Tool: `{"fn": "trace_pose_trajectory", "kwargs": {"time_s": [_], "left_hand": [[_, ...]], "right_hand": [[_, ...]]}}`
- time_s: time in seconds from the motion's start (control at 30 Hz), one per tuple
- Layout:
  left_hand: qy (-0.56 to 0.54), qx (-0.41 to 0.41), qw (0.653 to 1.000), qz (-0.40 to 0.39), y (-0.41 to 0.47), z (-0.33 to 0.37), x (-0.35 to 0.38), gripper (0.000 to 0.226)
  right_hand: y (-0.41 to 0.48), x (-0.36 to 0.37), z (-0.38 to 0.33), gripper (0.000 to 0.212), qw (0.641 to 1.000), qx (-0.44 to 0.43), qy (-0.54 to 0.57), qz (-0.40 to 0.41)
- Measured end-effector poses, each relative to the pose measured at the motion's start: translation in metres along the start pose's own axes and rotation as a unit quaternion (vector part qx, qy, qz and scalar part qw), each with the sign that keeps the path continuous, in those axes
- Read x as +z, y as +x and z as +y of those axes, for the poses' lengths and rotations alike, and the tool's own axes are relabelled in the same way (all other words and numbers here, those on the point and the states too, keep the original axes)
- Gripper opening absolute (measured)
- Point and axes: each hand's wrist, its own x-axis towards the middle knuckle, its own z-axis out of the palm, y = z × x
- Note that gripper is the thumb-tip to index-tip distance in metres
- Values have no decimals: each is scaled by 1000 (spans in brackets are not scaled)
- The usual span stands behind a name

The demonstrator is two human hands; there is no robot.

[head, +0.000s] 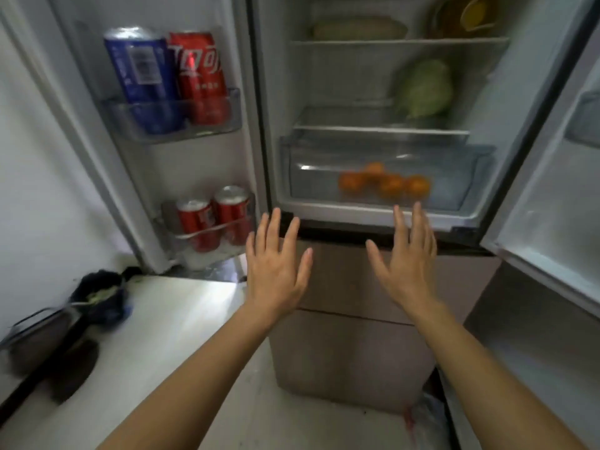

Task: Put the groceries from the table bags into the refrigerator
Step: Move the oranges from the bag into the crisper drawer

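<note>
Both hands are up and empty, fingers spread wide, palms facing the open fridge (373,131). Left hand (276,264) sits just near of the fridge's lower lip, right hand (407,258) beside it, the two apart with a clear gap between them, neither touching anything. Nothing gripped, nothing carried.

Look past the fingertips: the crisper drawer (383,167) lies straight ahead and just far of both hands, its long axis running left to right across the fridge. Oranges (386,183) sit in a loose cluster inside it, toward the near wall. The right hand's fingertips are closest to that drawer front, almost level with its lower edge; the left hand is lower-left, nearer the dark seam below the compartment. So the drawer is squarely between the two hands in line, which suits a two-handed push if it needs seating.

Up above, a cabbage (423,87) rests on the middle shelf, right side; something pale and long lies on the top shelf, too blurred to name. The left door (156,157) carries cans (168,79) in its upper bin and two more red ones lower down.

And the bags? Off to the near left, on the counter (168,319), a dark bag (100,297) slumps by the wall, well apart from both hands and behind the left arm's line. I judge the next item comes from there, so the left hand has the shorter trip back. Any more groceries in it I cannot tell from here.
</note>
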Motion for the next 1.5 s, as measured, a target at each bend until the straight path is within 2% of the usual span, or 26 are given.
{"fn": "trace_pose_trajectory", "kwargs": {"time_s": [0.13,0.3,0.47,0.57,0.7,0.83,1.0,1.23,1.37,1.5], "left_hand": [[84,-76,992,-53,-84,-38,-39,62],[133,-216,967,3,-148,-114,-141,60],[191,-335,920,76,-219,-197,-271,59],[227,-386,888,104,-261,-242,-339,58],[253,-435,852,141,-338,-313,-430,62],[264,-486,820,144,-404,-376,-483,59],[278,-529,798,77,-464,-449,-510,60],[272,-568,776,18,-501,-542,-506,61],[264,-588,764,-23,-499,-614,-494,60],[232,-610,757,-36,-482,-684,-485,52]], "right_hand": [[-74,32,-30,77,994,9,64,-91],[-94,49,-125,81,980,-79,108,-146],[-94,43,-260,81,960,-168,165,-152],[-98,46,-340,82,954,-181,179,-158],[-147,63,-480,87,938,-198,224,-176],[-200,85,-596,89,910,-272,231,-211],[-244,113,-704,82,873,-385,209,-214],[-279,189,-821,78,829,-407,223,-313],[-291,249,-897,64,773,-452,270,-354],[-298,303,-972,47,684,-514,295,-427]]}}
